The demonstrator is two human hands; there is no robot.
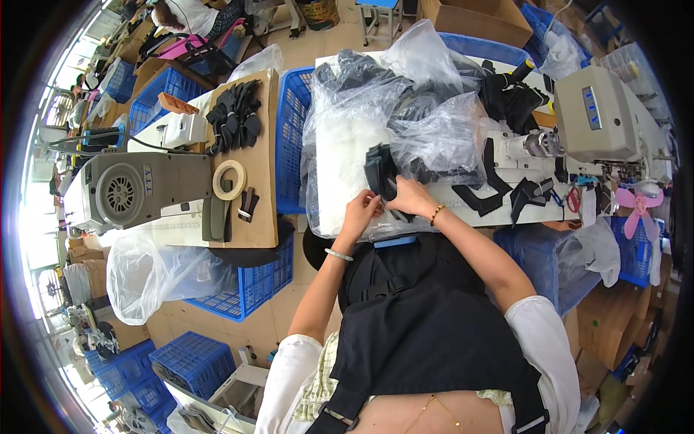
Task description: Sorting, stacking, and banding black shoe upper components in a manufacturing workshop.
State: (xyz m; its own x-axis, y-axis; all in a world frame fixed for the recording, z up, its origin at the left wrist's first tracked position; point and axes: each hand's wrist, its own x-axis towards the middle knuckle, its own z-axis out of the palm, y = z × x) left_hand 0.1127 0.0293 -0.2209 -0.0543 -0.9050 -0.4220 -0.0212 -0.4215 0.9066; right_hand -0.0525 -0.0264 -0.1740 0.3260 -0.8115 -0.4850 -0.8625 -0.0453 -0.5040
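A bundle of dark, folded fabric pieces (pixel 377 165) stands over the front edge of the white table, held between both hands. My right hand (pixel 410 197) is closed round its lower right side. My left hand (pixel 363 208) pinches at its lower left edge, fingertips pressed together; whether a single layer lies between them is too small to tell. Behind the bundle, clear plastic bags (pixel 441 130) with dark pieces inside cover much of the table. Angled black strips (pixel 481 199) lie to the right of my right hand.
A sewing machine (pixel 596 112) stands at the right, with a pink fan (pixel 637 210) and red-handled scissors (pixel 573 199) near it. Another machine (pixel 137 189) is on the left, beside a brown board (pixel 262 166) with a tape roll (pixel 229 179) and black gloves (pixel 235 116). Blue crates (pixel 293 137) flank the table.
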